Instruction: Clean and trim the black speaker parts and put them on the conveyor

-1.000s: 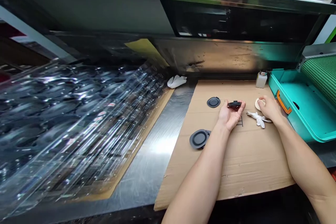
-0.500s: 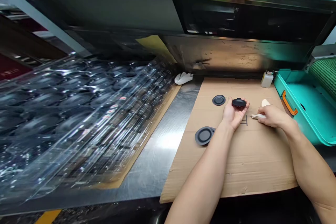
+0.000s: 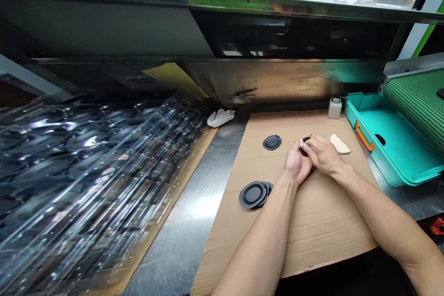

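Observation:
My left hand (image 3: 295, 165) is curled around a small black round plastic part (image 3: 305, 152), held up over the cardboard sheet (image 3: 322, 226). Fingers of my right hand (image 3: 323, 153) press a bit of white cloth (image 3: 301, 143) against that part; much of both is hidden by the fingers. Just left of my hands a dark round lid-like piece (image 3: 272, 142) lies flat. Nearer me, several similar dark round pieces (image 3: 252, 194) overlap in a small pile. A cream half-round pad (image 3: 339, 144) rests to the right of my right hand.
Clear plastic trays (image 3: 104, 185) of dark round parts are stacked on the left. A crumpled white cloth (image 3: 220, 117) lies beside them. At the back right stands a small bottle (image 3: 335, 107), next to a teal bin (image 3: 388, 166) with an orange handle. A green conveyor belt (image 3: 416, 88) is beyond.
My right hand has moved left with the white cloth onto the black part in my left hand. The cream pad shows more fully. The camera view has turned right.

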A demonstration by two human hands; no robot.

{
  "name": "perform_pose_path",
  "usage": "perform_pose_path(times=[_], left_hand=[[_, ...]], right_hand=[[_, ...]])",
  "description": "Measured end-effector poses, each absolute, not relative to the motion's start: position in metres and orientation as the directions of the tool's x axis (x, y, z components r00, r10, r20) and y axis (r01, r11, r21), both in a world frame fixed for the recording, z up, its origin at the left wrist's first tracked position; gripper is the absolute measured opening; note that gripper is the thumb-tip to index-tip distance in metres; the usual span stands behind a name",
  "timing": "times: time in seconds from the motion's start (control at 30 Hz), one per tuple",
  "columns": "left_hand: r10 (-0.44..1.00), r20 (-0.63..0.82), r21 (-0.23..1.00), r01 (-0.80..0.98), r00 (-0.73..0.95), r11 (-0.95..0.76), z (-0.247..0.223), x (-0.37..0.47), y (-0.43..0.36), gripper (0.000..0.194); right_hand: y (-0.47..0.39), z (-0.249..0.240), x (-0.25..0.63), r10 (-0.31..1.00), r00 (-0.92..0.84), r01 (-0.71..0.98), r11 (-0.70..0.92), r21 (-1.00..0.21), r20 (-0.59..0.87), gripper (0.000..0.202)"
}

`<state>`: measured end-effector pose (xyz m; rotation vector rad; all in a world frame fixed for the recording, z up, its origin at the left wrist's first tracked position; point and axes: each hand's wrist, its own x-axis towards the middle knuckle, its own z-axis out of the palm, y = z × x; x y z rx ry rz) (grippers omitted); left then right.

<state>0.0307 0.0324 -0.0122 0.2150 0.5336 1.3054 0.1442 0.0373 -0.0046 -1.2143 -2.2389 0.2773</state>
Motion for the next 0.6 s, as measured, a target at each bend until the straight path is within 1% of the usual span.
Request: perform_pose_path(times=[0.03, 0.1, 0.17, 0.2, 0.27, 0.33, 0.4, 0.47, 0.5, 0.6], left_hand=[[0.947, -0.271, 0.454, -0.845, 0.171, 0.283, -0.013, 0.029, 0.033, 0.043], [0.932, -0.303, 0.470, -0.819, 0.200, 0.329, -0.015, 0.027, 0.034, 0.044], [0.925, -0.324, 0.480, -0.808, 0.198, 0.342, -0.017, 0.025, 0.036, 0.043], [0.924, -0.332, 0.484, -0.807, 0.188, 0.338, -0.017, 0.024, 0.037, 0.043], [0.919, -0.359, 0.486, -0.807, 0.165, 0.335, -0.018, 0.024, 0.039, 0.045], [0.908, -0.391, 0.495, -0.797, 0.151, 0.346, -0.018, 0.025, 0.040, 0.049], [0.901, -0.402, 0.513, -0.775, 0.161, 0.368, -0.017, 0.028, 0.039, 0.054], [0.911, -0.380, 0.542, -0.760, 0.158, 0.358, -0.017, 0.033, 0.037, 0.053], [0.918, -0.369, 0.561, -0.752, 0.147, 0.346, -0.018, 0.036, 0.036, 0.050], [0.937, -0.345, 0.656, -0.698, 0.062, 0.287, -0.023, 0.046, 0.031, 0.041]], right_hand=[[0.036, -0.002, 0.147, 0.804, -0.483, 0.675, 0.595, -0.437, 0.348, 0.016], [0.033, 0.005, 0.157, 0.795, -0.559, 0.678, 0.602, -0.421, 0.237, 0.012], [0.033, 0.016, 0.171, 0.799, -0.587, 0.702, 0.582, -0.410, 0.129, 0.016], [0.034, 0.021, 0.179, 0.809, -0.578, 0.713, 0.565, -0.414, 0.109, 0.020], [0.036, 0.030, 0.191, 0.860, -0.483, 0.747, 0.502, -0.436, 0.163, 0.024], [0.040, 0.033, 0.196, 0.910, -0.325, 0.777, 0.412, -0.477, 0.256, 0.020], [0.044, 0.028, 0.192, 0.922, -0.241, 0.760, 0.373, -0.533, 0.302, 0.018], [0.045, 0.019, 0.182, 0.907, -0.263, 0.721, 0.412, -0.557, 0.330, 0.022], [0.045, 0.014, 0.176, 0.893, -0.290, 0.716, 0.440, -0.542, 0.344, 0.023], [0.041, 0.004, 0.163, 0.868, -0.373, 0.776, 0.485, -0.402, 0.326, 0.023]])
